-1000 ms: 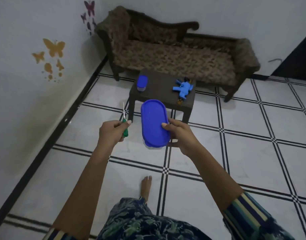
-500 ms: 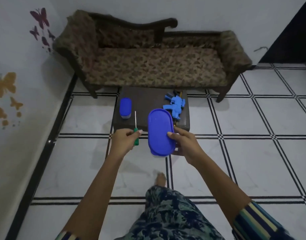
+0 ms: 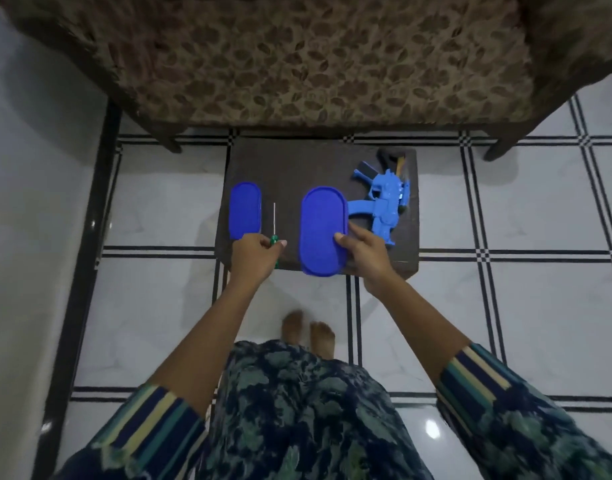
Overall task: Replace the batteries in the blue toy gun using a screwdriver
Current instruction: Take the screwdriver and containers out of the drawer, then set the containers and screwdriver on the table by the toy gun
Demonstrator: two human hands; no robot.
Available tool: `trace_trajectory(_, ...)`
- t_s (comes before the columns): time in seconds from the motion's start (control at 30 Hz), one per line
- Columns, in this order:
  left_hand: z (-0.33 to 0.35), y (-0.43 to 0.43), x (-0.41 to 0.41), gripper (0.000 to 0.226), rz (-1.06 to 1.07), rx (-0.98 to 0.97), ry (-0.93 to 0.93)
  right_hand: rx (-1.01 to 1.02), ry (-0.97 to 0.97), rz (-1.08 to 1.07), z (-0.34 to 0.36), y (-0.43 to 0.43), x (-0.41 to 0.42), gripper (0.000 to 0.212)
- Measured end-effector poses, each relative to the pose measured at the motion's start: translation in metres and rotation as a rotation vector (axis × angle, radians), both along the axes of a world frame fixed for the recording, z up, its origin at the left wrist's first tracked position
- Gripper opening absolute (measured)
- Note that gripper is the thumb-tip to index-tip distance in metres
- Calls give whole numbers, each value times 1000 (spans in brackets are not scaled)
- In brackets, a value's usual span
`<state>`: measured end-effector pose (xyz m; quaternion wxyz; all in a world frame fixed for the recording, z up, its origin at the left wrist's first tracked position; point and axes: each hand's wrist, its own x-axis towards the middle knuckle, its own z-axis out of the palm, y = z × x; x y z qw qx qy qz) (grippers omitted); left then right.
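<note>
– Fingers (image 3: 279, 244) of your left hand (image 3: 254, 254) are curled round the green handle of the screwdriver (image 3: 274, 221); its thin shaft points straight away from you, over the table (image 3: 297, 161), between the two blue boxes.

– And my right?

– Your right hand (image 3: 365, 254) grips the right edge of the large blue box (image 3: 321, 232), thumb on the lid, the other fingers out of sight. Whether the box rests on the table's near edge I can't tell.

– Where's the gun from there?

– The blue toy gun (image 3: 384, 206) lies flat on the right part of the table, just beyond your right hand and slightly to its right. One limb sticks out leftward to the box's right edge; the rest runs roughly near-to-far, its near end just beside your knuckles.

– So which hand goes for it?

– Your right, I'd judge: it is much the nearer, but it must let go of the box first. Your left is across the box from the gun, beside the small blue box (image 3: 245, 211), so the screwdriver would have to cross over. No battery cover or screw shows from here.
</note>
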<state>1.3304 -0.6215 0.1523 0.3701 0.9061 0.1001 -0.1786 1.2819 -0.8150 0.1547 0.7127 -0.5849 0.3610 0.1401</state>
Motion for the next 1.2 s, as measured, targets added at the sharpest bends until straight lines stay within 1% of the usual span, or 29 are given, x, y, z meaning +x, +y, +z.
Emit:
trace_trajectory(0.1, -45, -10, 38, 42, -28, 60, -18, -4, 21, -25, -47, -7, 32, 46)
trace_trajectory(0.17, -87, -17, 62, 39, -88, 122, -47, -15, 34, -45, -87, -12, 52, 45)
trace_trajectory(0.33, -181, -26, 96, 34, -221, 261, -40, 6, 90, -90, -176, -13, 83, 44)
trace_trajectory(0.43, -215, -28, 104, 33, -264, 302, -30, -24, 91, -77, -208, -11, 90, 46)
trace_trajectory(0.6, -245, -26, 111, 33, -314, 410, -39, -79, 64, -73, -235, -9, 100, 44)
trace_trajectory(0.67, -250, -27, 111, 34, -307, 439, 2, -123, 75, -88, -242, -8, 104, 43)
trace_trajectory(0.77, -254, -28, 112, 34, -305, 419, 19, -222, 113, -111, -243, -7, 110, 40)
trace_trajectory(0.83, -254, -30, 113, 34, -306, 403, 13, -306, 122, -65, -239, -6, 112, 38)
trace_trajectory(0.93, -241, -33, 112, 36, -333, 428, -6, -470, 120, 35, -222, -4, 109, 41)
trace_trajectory(1.0, -223, -33, 110, 31, -369, 408, -76, -594, 103, 105, -202, -3, 104, 41)
trace_trajectory(1.13, -160, -29, 98, 20, -485, 297, -312, -874, -68, 316, -134, -3, 91, 26)
trace_trajectory(1.2, -121, -29, 89, 21, -504, 241, -357, -978, -104, 418, -98, -3, 86, 34)
